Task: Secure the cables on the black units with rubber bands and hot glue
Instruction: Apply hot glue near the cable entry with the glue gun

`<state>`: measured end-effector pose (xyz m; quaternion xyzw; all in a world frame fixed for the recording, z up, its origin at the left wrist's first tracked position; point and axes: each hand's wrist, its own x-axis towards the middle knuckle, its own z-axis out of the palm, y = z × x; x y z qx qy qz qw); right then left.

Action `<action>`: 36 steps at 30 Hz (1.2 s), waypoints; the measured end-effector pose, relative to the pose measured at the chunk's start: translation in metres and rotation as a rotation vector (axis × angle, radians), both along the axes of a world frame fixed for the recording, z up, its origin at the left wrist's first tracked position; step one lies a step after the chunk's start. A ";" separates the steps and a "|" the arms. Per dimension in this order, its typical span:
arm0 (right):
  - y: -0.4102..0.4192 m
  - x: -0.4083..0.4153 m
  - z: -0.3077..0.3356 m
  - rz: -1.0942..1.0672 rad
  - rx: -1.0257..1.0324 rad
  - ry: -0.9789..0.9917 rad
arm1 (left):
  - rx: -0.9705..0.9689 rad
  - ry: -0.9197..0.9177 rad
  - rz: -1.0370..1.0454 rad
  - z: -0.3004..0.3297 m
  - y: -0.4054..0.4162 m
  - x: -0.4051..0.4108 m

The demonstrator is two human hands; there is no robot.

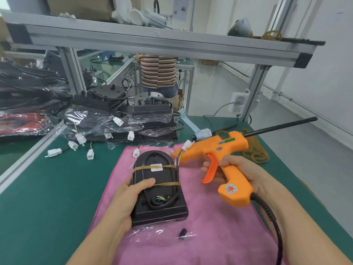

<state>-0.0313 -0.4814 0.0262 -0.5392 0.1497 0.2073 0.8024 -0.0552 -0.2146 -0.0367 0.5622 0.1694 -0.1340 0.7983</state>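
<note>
Steadying the black unit [158,188] on the pink cloth [210,226] atop the bench [47,188], left hand [131,194] gripping its edge, thumb over the rubber bands [166,184]. Right hand [238,169] wrapped round the glue gun [225,155], nozzle aimed toward the banded cable [172,199], likely ready for gluing.

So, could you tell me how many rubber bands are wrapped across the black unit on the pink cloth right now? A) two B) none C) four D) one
A: two tan rubber bands cross the black unit, one just under its white label and one lower, by the left hand's thumb, while the right hand holds the orange glue gun.
</note>
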 end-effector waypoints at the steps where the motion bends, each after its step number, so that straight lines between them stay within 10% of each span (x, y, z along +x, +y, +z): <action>1: -0.003 -0.001 0.004 -0.007 0.019 -0.030 | -0.001 0.001 0.004 0.000 0.001 0.000; 11: -0.022 0.001 0.035 0.111 0.210 -0.325 | 0.025 -0.007 0.027 0.003 0.003 0.006; 36: 0.003 0.029 0.044 0.665 -0.290 -0.326 | 0.122 -0.068 -0.009 0.008 0.024 0.035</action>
